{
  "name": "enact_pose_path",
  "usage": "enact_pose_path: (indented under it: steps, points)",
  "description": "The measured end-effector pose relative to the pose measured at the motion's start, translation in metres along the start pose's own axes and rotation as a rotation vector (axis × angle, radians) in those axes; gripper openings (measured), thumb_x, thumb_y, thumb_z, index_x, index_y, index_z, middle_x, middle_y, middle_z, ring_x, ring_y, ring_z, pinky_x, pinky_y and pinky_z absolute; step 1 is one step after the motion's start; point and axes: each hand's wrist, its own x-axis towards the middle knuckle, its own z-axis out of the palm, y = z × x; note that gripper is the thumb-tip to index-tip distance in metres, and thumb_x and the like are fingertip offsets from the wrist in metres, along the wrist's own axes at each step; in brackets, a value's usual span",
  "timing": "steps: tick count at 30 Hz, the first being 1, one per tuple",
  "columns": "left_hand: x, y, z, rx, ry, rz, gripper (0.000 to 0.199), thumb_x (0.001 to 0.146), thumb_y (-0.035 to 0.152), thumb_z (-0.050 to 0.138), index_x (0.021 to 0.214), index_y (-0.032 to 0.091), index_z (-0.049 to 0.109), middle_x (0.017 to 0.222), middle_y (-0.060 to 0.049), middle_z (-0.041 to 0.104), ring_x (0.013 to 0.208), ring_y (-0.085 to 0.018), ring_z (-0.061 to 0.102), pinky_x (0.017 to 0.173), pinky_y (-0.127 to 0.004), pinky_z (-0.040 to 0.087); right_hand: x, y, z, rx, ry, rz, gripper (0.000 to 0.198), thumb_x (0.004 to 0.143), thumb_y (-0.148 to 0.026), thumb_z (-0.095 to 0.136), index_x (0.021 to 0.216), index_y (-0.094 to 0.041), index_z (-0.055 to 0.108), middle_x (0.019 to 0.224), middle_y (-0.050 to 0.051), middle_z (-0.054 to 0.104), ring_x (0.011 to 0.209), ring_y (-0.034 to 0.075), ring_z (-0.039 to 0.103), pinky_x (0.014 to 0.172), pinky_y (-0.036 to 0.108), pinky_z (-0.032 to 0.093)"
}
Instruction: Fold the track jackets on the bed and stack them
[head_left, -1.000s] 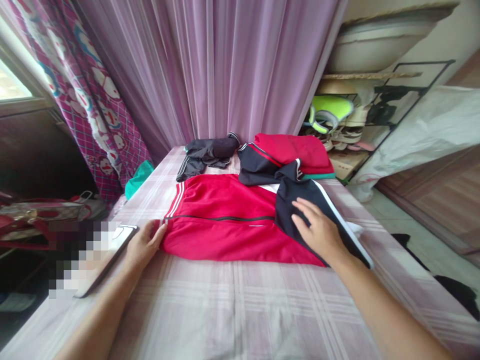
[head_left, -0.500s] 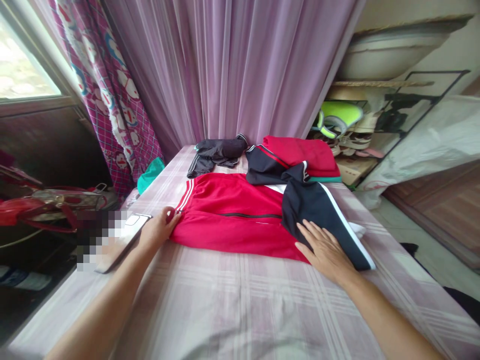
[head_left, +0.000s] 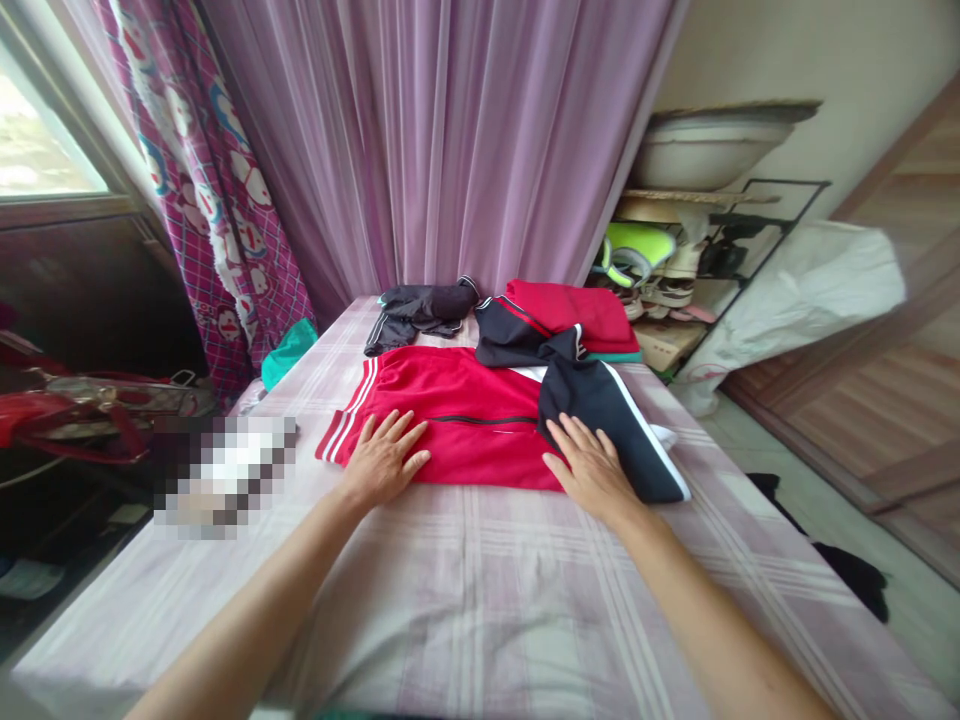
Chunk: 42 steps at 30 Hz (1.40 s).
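A red jacket (head_left: 465, 385) lies flat on the surface (head_left: 480, 600), right in front of the person. White stripes run across its left end, and a black zip goes along its middle. The left hand (head_left: 386, 455) is flat on the red cloth, close to the stripes. Its palm is down and its fingers are open and a little spread. The right hand (head_left: 589, 465) is open and flat too. Its fingers rest on some dark blue cloth (head_left: 615, 400) with a white edge, and its thumb is over the red. The hands are not gripping anything. The dark blue cloth lies over the right end of the red part.

Behind the jacket, some black clothes (head_left: 427, 303) sit on the left. A folded red pile (head_left: 577, 312) sits on the right, with a bit of green cloth (head_left: 619, 356) under it. A purple curtain (head_left: 465, 130) hangs at the back. On the right, a big white bowl (head_left: 709, 155) is on a rack (head_left: 802, 205).
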Motion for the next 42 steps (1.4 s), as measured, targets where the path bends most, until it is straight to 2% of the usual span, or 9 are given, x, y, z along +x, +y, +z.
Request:
enact_pose_path:
  steps: [3,5,7,11,19,33,42]
  points:
    - [0.003,0.004,0.013,0.018,-0.074,-0.038,0.06,0.095,0.06,0.038,0.148,0.033,0.045,0.157,-0.005,0.041,0.148,-0.03,0.03,0.122,-0.053,0.012,0.001,-0.001,-0.001,0.019,-0.112,-0.032,0.055,0.098,-0.043,0.034,0.15,-0.026,0.043,0.156,0.009,0.041,0.144,0.026,0.036,0.117,0.055,0.026]
    - [0.003,0.002,0.015,0.018,-0.077,-0.043,0.061,0.095,0.062,0.037,0.149,0.032,0.043,0.157,-0.005,0.04,0.148,-0.029,0.029,0.122,-0.052,0.012,-0.004,0.012,0.0,0.003,-0.179,0.01,0.056,0.098,-0.045,0.032,0.15,-0.026,0.043,0.156,0.009,0.042,0.144,0.025,0.036,0.117,0.054,0.025]
    - [0.002,-0.001,0.014,0.017,-0.068,-0.041,0.061,0.096,0.061,0.036,0.149,0.032,0.044,0.157,-0.005,0.041,0.148,-0.028,0.029,0.122,-0.051,0.013,-0.01,0.032,0.0,-0.028,-0.192,0.072,0.057,0.098,-0.044,0.032,0.149,-0.023,0.045,0.156,0.01,0.041,0.145,0.025,0.035,0.118,0.053,0.025]
    - [0.001,-0.001,0.012,0.002,-0.059,-0.043,0.06,0.097,0.06,0.036,0.148,0.031,0.045,0.156,-0.005,0.042,0.148,-0.028,0.03,0.122,-0.052,0.015,-0.022,0.059,0.001,-0.066,-0.086,0.142,0.054,0.097,-0.04,0.033,0.143,-0.02,0.052,0.153,0.011,0.045,0.143,0.026,0.039,0.116,0.051,0.03]
    - [0.0,-0.002,0.018,0.01,0.009,-0.028,0.057,0.097,0.057,0.036,0.147,0.031,0.047,0.153,-0.006,0.047,0.145,-0.028,0.035,0.121,-0.05,0.019,-0.023,0.059,0.012,-0.037,0.123,0.084,0.045,0.096,-0.036,0.039,0.131,-0.023,0.064,0.141,0.01,0.059,0.133,0.027,0.052,0.11,0.049,0.039]
    - [-0.002,-0.001,0.018,0.014,0.041,-0.04,0.054,0.098,0.054,0.035,0.144,0.03,0.051,0.15,-0.005,0.051,0.143,-0.027,0.039,0.121,-0.05,0.023,-0.023,0.063,0.013,-0.006,0.143,0.068,0.047,0.099,-0.03,0.031,0.126,-0.017,0.068,0.136,0.01,0.063,0.13,0.028,0.054,0.109,0.049,0.042]
    - [-0.002,-0.006,0.024,0.002,0.083,-0.018,0.052,0.098,0.054,0.037,0.142,0.032,0.053,0.149,-0.004,0.053,0.141,-0.027,0.041,0.12,-0.049,0.025,-0.022,0.074,0.023,0.011,0.24,-0.003,0.042,0.095,-0.033,0.043,0.125,-0.016,0.068,0.133,0.013,0.065,0.125,0.029,0.059,0.104,0.046,0.047]
